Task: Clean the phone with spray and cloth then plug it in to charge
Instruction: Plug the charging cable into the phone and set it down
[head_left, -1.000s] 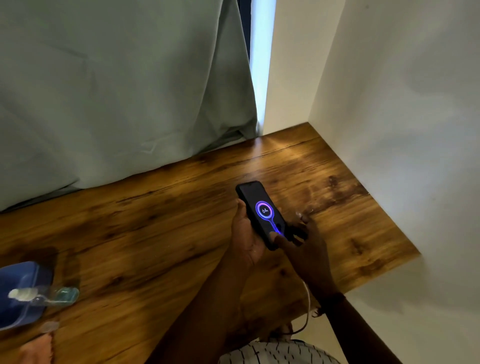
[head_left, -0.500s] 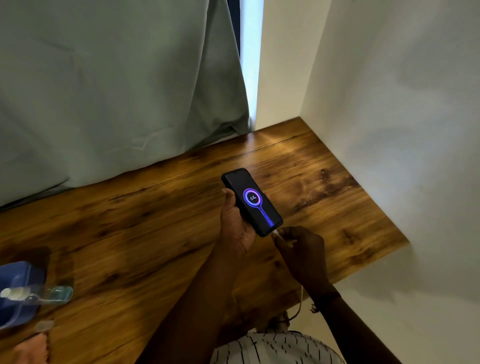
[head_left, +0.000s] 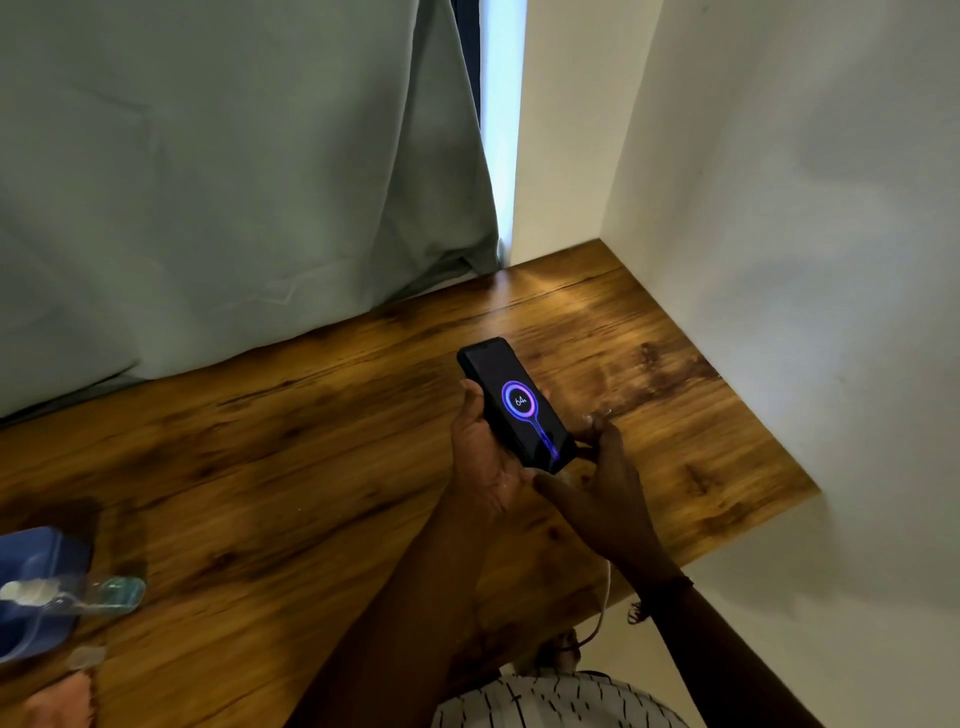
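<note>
At frame centre, the left hand (head_left: 480, 452) gripped the black slab phone (head_left: 514, 402), its screen showing a purple charging ring; the right hand's (head_left: 605, 480) fingers pinched its lower end above the brown wooden table (head_left: 291, 441).

phone (head_left: 516, 406): black, screen up, purple charging ring reading 64, above desk's right part
cable (head_left: 604, 597): white, hangs near edge
spray (head_left: 72, 596): lying flat, near-left

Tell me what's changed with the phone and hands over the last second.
The right hand let go of the plug end half a second ago, then came back up to the lower edge of the phone. The left hand kept holding the phone, charging ring lit. The cable still hangs off the table; the spray bottle hasn't moved.
</note>
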